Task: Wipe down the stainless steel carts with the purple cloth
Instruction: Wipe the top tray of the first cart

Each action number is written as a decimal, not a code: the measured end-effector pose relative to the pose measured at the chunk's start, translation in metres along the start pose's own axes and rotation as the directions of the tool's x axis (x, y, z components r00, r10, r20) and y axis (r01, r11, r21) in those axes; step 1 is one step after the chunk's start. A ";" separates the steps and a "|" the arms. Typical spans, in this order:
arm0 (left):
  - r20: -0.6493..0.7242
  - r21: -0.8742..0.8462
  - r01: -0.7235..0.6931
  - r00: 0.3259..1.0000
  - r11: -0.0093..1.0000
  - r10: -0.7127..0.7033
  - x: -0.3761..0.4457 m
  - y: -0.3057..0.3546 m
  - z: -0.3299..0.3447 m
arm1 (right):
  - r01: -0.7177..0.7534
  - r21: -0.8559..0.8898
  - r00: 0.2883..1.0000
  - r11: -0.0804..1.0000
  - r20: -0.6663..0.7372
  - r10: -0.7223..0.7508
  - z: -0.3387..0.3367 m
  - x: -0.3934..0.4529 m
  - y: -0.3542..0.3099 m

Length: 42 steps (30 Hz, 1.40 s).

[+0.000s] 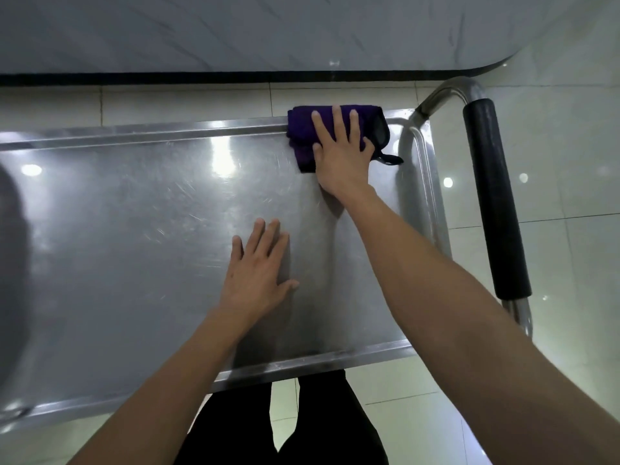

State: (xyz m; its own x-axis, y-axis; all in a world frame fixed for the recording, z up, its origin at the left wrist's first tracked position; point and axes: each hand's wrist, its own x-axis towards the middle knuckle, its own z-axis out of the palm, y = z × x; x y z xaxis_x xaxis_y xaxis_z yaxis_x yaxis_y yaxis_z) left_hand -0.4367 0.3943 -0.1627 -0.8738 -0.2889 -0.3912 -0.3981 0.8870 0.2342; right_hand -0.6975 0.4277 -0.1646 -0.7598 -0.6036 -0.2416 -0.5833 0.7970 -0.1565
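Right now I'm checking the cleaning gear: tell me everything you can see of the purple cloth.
The purple cloth looks like folded dark terry with black edging and a small black loop at its right. It lies at the cart top's far right corner, overlapping the far rim. The right hand presses flat on it, fingers straight.

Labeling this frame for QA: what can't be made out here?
- Cart top, head view: left end cut off by the frame edge; a dark blurred shape covers part of it.
- Purple cloth: middle hidden under the right hand.
- Steel under the left hand: covered by the flat palm.
- Lower shelves and wheels: hidden beneath the top.
- Handle: its near post is partly hidden by the right forearm.
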 end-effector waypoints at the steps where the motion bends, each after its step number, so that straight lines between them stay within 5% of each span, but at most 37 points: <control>1: 0.016 -0.004 -0.010 1.000 1.000 0.010 -0.001 -0.002 0.000 | -0.003 0.002 1.000 1.000 0.000 0.003 0.003 -0.011 0.001; 18: -0.050 -0.034 0.016 0.999 0.999 -0.017 -0.013 0.002 -0.001 | -0.067 0.012 0.998 0.998 0.001 0.067 0.075 -0.260 0.015; 26: -0.093 -0.046 0.172 0.980 0.984 -0.176 -0.027 0.012 0.003 | 0.034 0.004 0.999 0.999 0.029 -0.034 0.091 -0.365 0.027; 42: -0.109 0.066 0.139 0.985 0.988 -0.132 -0.028 -0.020 -0.006 | -0.012 0.027 0.999 1.000 0.041 0.011 0.081 -0.289 -0.001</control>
State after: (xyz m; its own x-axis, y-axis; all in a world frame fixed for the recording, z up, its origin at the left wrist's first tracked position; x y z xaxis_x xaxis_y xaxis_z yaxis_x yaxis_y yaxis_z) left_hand -0.4057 0.3823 -0.1514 -0.8389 -0.4408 -0.3194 -0.4968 0.8598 0.1183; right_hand -0.4544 0.6029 -0.1719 -0.7537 -0.5936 -0.2820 -0.5664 0.8044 -0.1792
